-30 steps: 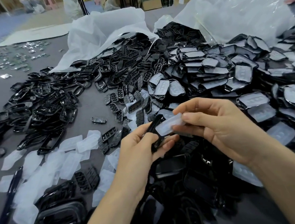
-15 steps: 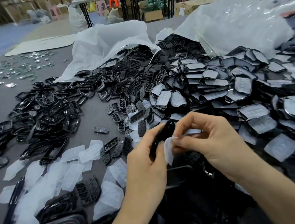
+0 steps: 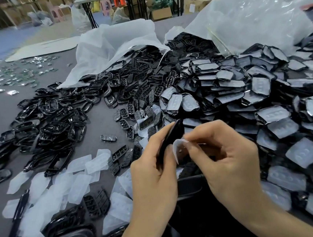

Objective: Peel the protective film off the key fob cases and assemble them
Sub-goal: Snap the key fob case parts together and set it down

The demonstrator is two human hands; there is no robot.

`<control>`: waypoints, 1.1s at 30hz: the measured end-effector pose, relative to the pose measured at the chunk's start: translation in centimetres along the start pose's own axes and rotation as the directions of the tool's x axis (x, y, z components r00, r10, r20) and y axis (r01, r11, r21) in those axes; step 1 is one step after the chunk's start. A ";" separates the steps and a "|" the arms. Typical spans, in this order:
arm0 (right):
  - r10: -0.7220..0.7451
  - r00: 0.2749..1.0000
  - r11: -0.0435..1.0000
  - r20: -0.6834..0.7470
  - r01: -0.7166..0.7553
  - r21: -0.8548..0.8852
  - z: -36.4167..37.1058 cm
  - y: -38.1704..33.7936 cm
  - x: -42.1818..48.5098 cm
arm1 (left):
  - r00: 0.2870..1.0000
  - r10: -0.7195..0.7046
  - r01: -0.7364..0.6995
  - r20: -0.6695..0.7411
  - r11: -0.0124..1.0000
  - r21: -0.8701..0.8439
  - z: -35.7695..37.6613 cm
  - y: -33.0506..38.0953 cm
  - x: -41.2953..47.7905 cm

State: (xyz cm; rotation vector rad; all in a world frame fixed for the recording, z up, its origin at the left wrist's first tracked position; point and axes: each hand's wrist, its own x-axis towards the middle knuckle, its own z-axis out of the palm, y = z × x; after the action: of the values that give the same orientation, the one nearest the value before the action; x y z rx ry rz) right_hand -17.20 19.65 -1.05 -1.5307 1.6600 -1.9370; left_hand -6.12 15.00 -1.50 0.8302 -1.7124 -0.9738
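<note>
Left hand grips a black case edge-on; right hand pinches its translucent film just beside. Film-covered cases heap right, peeled films lie left.

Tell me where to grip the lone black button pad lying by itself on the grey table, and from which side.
Pinch the button pad across its two long edges, coming straight down from above: it lies flat on the table, touching nothing else, so both edges look free.

The left hand and right hand are bare, both forearms uncovered to the lower edge.
</note>
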 end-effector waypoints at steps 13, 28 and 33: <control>-0.204 0.970 0.970 -0.135 0.182 -0.159 -0.4 -0.7 0.1 | 0.993 0.100 -0.097 0.065 0.994 -0.050 0.2 1.1 -0.6; 0.287 0.958 0.919 0.028 -0.283 0.273 -0.6 -0.6 1.1 | 0.960 0.146 -0.172 0.238 0.981 0.094 -1.8 0.4 1.0; 0.513 0.801 0.758 0.310 -0.592 0.274 -1.7 0.2 2.4 | 0.932 0.002 -0.054 0.364 0.990 0.133 -2.5 0.2 1.4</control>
State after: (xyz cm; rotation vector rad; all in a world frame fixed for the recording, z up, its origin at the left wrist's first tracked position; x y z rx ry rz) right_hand -19.70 19.00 0.38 -0.9210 1.3592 -1.5641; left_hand -4.15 13.32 -0.24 0.7445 -2.1252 -1.0437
